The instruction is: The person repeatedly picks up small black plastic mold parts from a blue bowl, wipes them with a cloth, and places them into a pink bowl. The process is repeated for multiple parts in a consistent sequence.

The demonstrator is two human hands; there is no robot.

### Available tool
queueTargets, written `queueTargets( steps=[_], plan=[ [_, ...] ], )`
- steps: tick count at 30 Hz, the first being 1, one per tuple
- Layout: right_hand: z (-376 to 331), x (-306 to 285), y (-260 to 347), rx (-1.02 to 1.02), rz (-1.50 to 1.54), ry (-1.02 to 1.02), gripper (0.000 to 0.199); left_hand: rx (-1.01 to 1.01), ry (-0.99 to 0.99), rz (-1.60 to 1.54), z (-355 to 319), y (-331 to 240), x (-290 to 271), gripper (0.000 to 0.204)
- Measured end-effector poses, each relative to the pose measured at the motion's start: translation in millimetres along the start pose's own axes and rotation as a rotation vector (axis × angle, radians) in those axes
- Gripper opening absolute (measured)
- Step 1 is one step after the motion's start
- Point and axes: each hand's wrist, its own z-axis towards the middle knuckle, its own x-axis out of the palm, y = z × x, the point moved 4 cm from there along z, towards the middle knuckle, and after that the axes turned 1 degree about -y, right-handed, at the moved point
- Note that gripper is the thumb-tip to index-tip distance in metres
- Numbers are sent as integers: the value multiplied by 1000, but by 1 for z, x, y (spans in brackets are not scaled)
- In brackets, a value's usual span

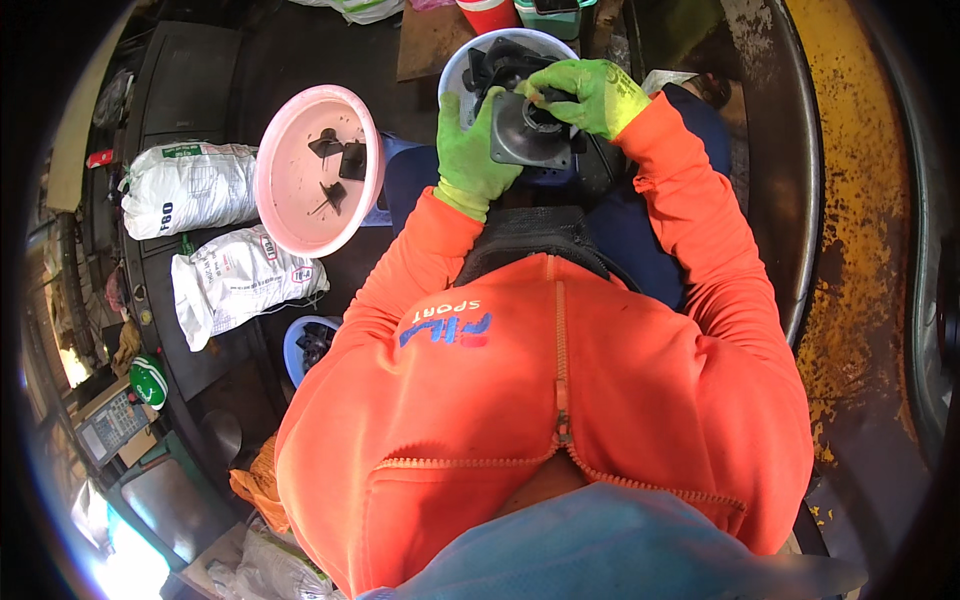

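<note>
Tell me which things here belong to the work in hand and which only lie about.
Likely in the job:
black part in left hand, right hand at it
pale basin of black parts
pink basin with black pieces

Probably just lying about:
two white sacks
red container

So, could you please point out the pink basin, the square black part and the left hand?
Pink basin (293,190), head view: its bare inside.
Square black part (522,146), head view: its flat plate.
Left hand (470,152), head view: the green glove's middle.

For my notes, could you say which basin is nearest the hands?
The pale blue round plastic basin, beyond the black square part; the pink basin and lower blue basin sit farther left.
</note>
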Motion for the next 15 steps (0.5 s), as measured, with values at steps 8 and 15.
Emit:
queueTargets(
  steps=[8,15],
  plan=[
    [0,-11,19,-143,183,36,23,-421,183,761,5,23,7,91],
    [-1,-13,14,35,496,-140,27,-72,101,449,24,10,11,87]
  ],
)
